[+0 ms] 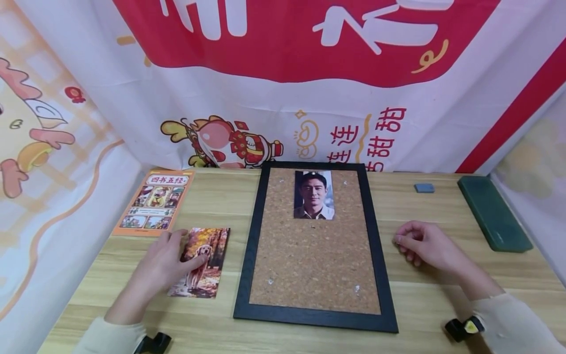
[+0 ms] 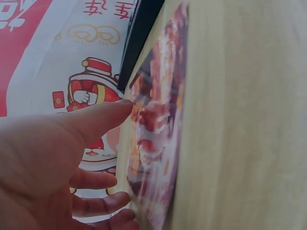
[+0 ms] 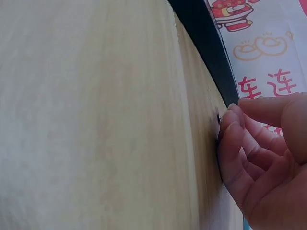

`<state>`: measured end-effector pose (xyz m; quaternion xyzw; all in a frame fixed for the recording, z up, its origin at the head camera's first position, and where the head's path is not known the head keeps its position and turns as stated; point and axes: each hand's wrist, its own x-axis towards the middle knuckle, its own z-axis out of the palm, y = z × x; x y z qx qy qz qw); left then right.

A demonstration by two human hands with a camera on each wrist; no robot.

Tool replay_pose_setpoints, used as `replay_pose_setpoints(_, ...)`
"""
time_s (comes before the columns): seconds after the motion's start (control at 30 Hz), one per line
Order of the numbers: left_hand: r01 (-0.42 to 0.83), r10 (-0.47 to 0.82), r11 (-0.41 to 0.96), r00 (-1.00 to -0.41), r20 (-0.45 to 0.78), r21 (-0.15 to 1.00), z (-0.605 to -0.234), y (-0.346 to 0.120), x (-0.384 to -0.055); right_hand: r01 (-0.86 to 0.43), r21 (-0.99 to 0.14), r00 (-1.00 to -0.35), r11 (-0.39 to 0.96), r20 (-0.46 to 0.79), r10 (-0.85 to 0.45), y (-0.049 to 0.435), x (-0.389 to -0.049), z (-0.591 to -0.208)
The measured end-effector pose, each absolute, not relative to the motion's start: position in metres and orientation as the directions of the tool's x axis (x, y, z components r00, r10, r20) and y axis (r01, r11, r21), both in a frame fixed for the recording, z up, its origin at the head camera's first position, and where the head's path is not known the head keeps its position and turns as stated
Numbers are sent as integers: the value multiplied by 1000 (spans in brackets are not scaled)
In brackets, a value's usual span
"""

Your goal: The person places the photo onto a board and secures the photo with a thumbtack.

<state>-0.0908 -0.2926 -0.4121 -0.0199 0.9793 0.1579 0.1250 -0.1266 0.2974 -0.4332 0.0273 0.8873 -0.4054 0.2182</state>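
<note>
L hand (image 1: pixel 164 259) wide, thumb over dog pic (image 1: pixel 203 279), at corkboard's (image 1: pixel 314 265) 9 o'clock. R hand (image 1: pixel 424 244) at its 3, fingers curled, grip narrow; can't tell if w/ anything. Portrait pic (image 1: pixel 314 196) at 12.

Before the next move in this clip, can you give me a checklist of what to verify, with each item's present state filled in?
1. Corkboard face up on the table: ok.
2. Portrait photo at the board's top: ok.
3. Dog photo face up: ok.
4. Dog photo on the corkboard: not ok; it lies on the table, left of the board.
5. Left hand at the dog photo: ok, thumb over it; firm contact unclear.
6. Right hand holding something: cannot tell; its fingertips hide it.
</note>
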Motion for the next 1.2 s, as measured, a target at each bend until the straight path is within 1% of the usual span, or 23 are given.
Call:
replay_pose_setpoints(0.2, -84, -9, 959, -963, -271, 270, -417, -290, -91, 227, -687, -904, 690, -412, -112, 296, -127, -435)
replay_pose_setpoints(0.53, -122, -31, 948, -956, -293, 294, -418, -288, -95, 245, -659, -904, 711, -420, -77, 293, -125, -434)
replay_pose_setpoints(0.73, -119, -26, 933, -963, -267, 340, -419, -289, -94, 219, -621, -917, 752, -395, -60, 290, -125, -435)
replay_pose_setpoints(0.87, -93, -3, 913, -975, -223, 397, -419, -290, -92, 211, -600, -920, 771, -388, -50, 288, -125, -434)
replay_pose_setpoints(1.2, -20, 65, 849, -988, -142, 528, -416, -298, -87, 180, -617, -932, 766, -356, -67, 285, -120, -429)
